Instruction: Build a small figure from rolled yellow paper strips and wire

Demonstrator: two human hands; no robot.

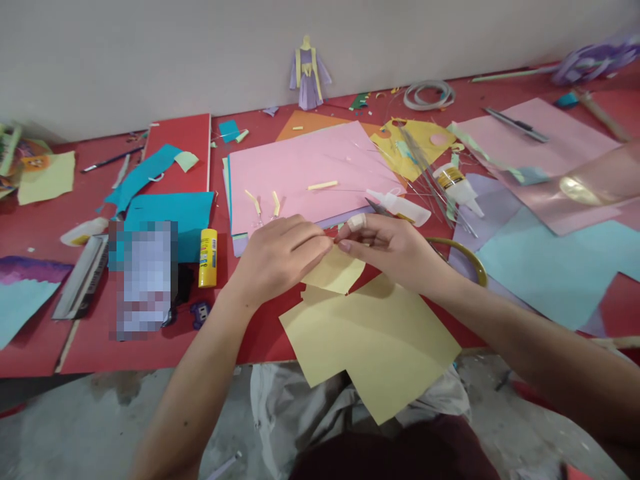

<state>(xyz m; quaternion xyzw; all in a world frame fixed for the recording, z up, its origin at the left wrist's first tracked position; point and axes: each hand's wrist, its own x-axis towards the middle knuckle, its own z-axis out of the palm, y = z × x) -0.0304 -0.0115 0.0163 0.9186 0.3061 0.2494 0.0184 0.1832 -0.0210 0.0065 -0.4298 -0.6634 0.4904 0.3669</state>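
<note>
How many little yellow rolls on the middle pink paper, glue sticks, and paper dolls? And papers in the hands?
Rolls on the pink paper: 3
Glue sticks: 1
Paper dolls: 1
Yellow paper in the hands: 1
Total: 6

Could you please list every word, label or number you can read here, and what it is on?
Nothing here reads clearly.
Yellow glue stick: printed label, too blurred.
Glue bottle: dark and yellow label, too small.
Pixelated block: blurred out.
Yellow paper piece, held by left hand and right hand: blank.
</note>
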